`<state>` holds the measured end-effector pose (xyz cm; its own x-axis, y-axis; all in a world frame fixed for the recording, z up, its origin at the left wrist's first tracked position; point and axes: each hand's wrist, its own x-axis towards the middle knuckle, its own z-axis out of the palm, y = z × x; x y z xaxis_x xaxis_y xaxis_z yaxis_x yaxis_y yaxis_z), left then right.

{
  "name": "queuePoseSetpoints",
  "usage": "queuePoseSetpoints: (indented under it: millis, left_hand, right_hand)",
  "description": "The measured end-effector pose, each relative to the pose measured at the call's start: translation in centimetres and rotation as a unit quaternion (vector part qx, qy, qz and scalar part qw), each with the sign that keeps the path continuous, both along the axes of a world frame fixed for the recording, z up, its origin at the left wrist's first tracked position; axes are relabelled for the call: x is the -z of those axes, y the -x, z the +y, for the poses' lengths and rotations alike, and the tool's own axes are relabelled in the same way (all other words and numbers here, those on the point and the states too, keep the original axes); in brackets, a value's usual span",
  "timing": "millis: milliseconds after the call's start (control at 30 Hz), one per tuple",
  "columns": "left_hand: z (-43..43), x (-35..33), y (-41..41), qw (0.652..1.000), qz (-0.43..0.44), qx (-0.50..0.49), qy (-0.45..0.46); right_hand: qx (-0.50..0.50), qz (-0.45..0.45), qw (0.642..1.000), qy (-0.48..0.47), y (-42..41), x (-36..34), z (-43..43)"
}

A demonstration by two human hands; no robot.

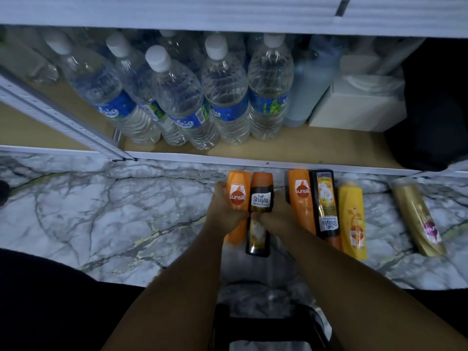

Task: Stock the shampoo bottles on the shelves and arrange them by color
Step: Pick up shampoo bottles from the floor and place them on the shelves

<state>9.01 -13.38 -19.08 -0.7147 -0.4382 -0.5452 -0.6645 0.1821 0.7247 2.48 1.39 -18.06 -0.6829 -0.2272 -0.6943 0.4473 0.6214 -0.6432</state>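
Sunsilk orange bottle (236, 198) and black Safi Shayla bottle (262, 201) lie together on the floor (101, 211), long axes toward the shelf (278, 148) (just ahead); fingers of the left hand (224, 207) clasp the first, of the right hand (277, 211) the second.

I'm looking down at a grey-white marble-patterned floor (101, 211) with gold veins. A white metal shelf frame (58, 117) carries a tan bottom shelf board (316, 145) just above the floor. The light is dim.
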Motion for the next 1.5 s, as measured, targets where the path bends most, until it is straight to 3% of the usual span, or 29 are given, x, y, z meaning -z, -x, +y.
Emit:
queuePoseSetpoints:
  millis: [300,667,833,1000,1167,1333,1500]
  left_hand:
    - [-1.6,-6.0,0.0,0.996,0.092,0.003,-0.003]
    - [0.9,-7.0,-3.3,0.993,0.110,0.031,0.042]
    - [0.5,-9.9,-4.1,0.995,0.097,-0.017,0.011]
    - [0.8,-15.3,-4.0,0.990,0.139,-0.020,-0.005]
    - [1.1,-22.7,-3.1,0.973,0.222,-0.052,-0.037]
    - [1.3,-30.9,-2.1,0.936,0.340,-0.057,-0.062]
    - [1.2,-39.4,0.8,0.891,0.451,-0.041,-0.035]
  right_hand:
    - [-0.051,0.164,0.982,0.078,1.0,-6.3,-0.1]
    - [-0.076,0.198,0.975,0.060,-1.3,-7.4,2.8]
    - [-0.090,0.208,0.973,0.048,-2.2,-9.9,3.0]
    - [-0.009,0.215,0.969,0.121,-3.3,-14.3,2.7]
    - [0.111,0.282,0.927,0.222,-3.6,-19.4,1.4]
    - [0.118,0.356,0.870,0.318,-2.1,-27.5,0.4]
    - [0.126,0.442,0.821,0.338,0.2,-36.3,0.9]
